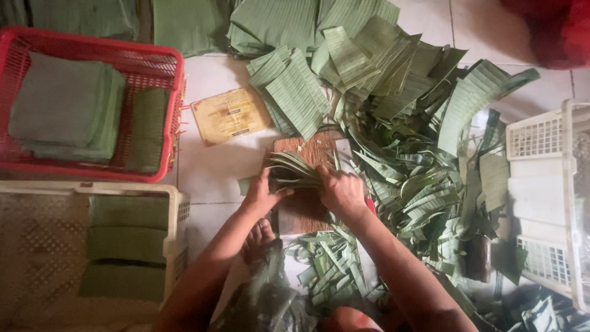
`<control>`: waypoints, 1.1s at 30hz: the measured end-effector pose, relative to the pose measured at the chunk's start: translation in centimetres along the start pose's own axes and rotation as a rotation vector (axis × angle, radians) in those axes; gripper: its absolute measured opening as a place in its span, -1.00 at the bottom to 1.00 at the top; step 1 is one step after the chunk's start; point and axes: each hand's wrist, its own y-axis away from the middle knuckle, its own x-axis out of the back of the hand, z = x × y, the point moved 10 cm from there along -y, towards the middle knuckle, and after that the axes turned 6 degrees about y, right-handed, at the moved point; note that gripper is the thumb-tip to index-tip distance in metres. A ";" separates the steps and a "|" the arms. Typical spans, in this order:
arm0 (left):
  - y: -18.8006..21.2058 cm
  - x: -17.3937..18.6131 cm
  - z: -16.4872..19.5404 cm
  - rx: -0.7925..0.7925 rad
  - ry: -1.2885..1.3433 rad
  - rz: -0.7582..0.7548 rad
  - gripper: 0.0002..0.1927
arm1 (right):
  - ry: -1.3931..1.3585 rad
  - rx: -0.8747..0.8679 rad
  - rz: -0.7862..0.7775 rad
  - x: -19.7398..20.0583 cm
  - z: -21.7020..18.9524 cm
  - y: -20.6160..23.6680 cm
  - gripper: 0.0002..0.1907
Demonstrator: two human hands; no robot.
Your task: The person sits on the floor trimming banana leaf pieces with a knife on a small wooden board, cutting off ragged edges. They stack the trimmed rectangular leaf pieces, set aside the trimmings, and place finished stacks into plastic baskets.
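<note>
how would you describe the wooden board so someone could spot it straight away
Start at the red basket at top left, then look right past the yellowish card on the tiled floor. The wooden board lies just below and right of it, under both hands. It is the only brown slab among green leaf strips, with a folded leaf bundle on it.

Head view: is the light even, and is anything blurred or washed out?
Head view: light is dim and uneven, the white plastic basket at right is washed out; the left hand and right hand on the stack of green banana leaf strips are soft, not crisp; the red plastic basket reads clearly; the bottom edge falls into shadow.
</note>
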 end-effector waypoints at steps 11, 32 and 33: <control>-0.4 -2.6 1.6 0.040 -0.180 -0.063 0.29 | -0.105 0.055 0.248 1.3 0.1 -0.4 -0.45; 2.0 -0.7 -7.2 0.743 0.298 -0.020 -0.58 | -1.161 0.050 -0.277 -4.7 8.2 -0.4 -0.07; 2.1 -0.3 -7.5 0.815 0.289 0.034 -0.54 | -1.251 0.015 -0.287 -5.8 8.9 -0.1 -0.20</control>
